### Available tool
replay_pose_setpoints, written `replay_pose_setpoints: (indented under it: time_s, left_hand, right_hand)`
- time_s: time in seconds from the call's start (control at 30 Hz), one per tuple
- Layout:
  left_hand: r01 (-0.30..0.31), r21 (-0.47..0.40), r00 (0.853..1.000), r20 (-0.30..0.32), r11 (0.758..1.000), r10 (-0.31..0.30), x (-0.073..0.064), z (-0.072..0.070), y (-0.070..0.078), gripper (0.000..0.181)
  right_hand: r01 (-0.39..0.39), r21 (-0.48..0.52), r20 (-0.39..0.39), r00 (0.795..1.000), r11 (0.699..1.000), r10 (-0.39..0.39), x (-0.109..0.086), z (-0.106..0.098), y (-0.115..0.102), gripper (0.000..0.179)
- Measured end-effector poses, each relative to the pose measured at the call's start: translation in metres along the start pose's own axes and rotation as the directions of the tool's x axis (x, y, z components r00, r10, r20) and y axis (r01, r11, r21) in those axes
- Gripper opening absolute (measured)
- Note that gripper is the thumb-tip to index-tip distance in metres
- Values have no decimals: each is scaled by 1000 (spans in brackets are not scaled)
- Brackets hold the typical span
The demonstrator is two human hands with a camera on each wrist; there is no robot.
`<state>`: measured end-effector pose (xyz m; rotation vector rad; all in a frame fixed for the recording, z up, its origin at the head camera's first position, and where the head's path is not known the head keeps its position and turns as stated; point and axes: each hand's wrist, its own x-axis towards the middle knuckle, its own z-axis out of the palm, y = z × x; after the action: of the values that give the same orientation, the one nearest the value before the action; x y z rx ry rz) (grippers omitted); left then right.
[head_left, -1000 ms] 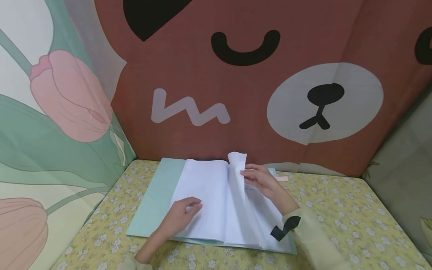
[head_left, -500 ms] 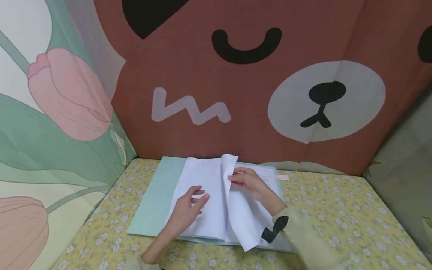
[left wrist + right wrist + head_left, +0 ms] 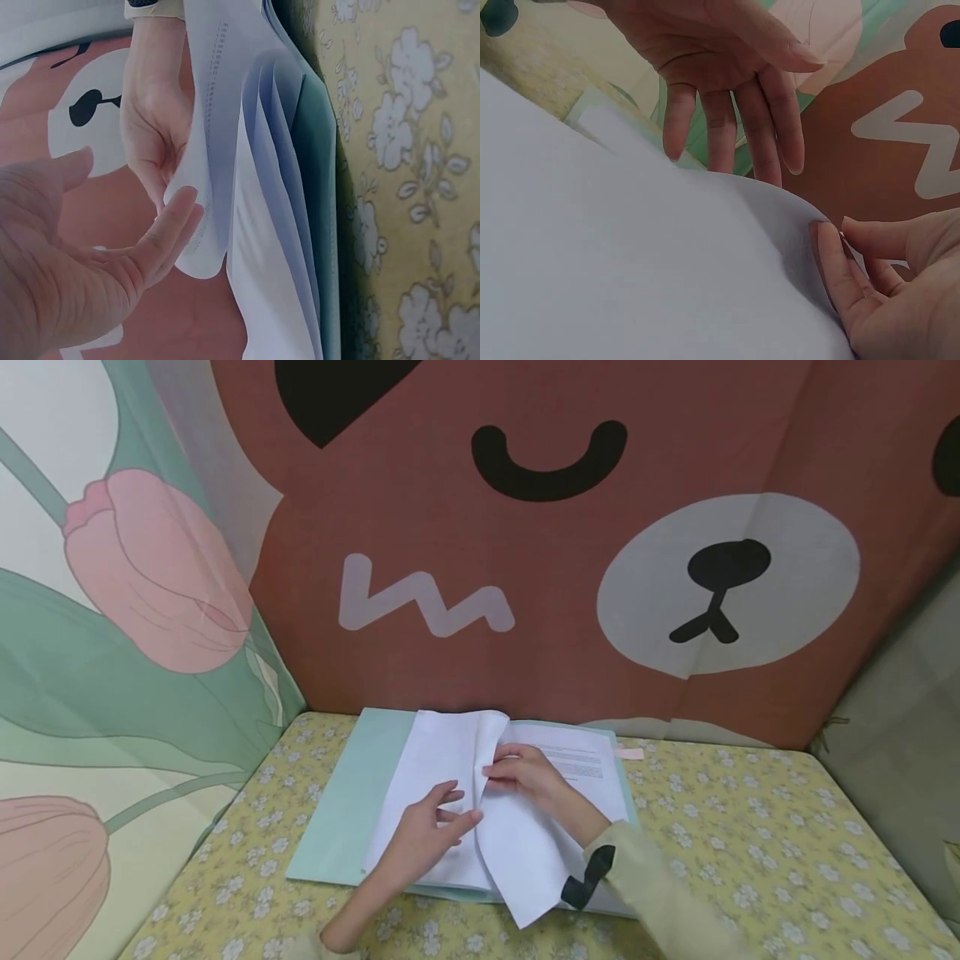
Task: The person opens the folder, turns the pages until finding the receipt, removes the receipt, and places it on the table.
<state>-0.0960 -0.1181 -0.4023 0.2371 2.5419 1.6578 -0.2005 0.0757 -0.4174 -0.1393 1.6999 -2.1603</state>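
Observation:
A mint-green folder (image 3: 330, 827) lies open with white sheets inside. My right hand (image 3: 528, 781) pinches the edge of a lifted sheet (image 3: 517, 860), which curls over the middle with its lower corner hanging past the near edge. In the right wrist view, thumb and fingers of the right hand (image 3: 889, 277) hold that sheet (image 3: 630, 255). Over the left-hand pages (image 3: 420, 768), my left hand (image 3: 420, 839) has its fingers spread and relaxed, thumb tip right at the sheet's edge. In the left wrist view, the fingers of the left hand (image 3: 90, 262) overlap the sheet's curled edge.
Under the lifted sheet, a printed page (image 3: 592, 756) shows lines of text. A pink tab (image 3: 630, 753) sticks out at the folder's right. The table has a yellow floral cloth (image 3: 750, 835). A brown bear-print curtain (image 3: 420, 668) hangs directly behind.
My right hand has carried the sheet leftward across the middle, uncovering the printed page. My left hand has moved slightly right and up toward the sheet, its fingers opening out.

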Motion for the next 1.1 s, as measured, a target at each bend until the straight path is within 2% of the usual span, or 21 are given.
replay_pose_setpoints:
  time_s: [0.3,0.7,0.93,1.1]
  left_hand:
    - [-12,3,999,31,1000,12,0,2,-1,65]
    - [-16,0,1000,26,1000,16,0,4,-4,58]
    - [-21,-10,1000,14,1000,21,2,6,-5,54]
    - [-12,-3,1000,27,1000,12,3,7,-6,58]
  right_hand:
    - [-13,20,-2,1000,1000,13,2,7,6,9]
    - [-6,47,5,1000,999,6,0,14,3,8]
    - [-8,57,-23,1000,998,9,1,17,0,14]
    - [9,86,-44,999,996,-5,1,19,-2,16]
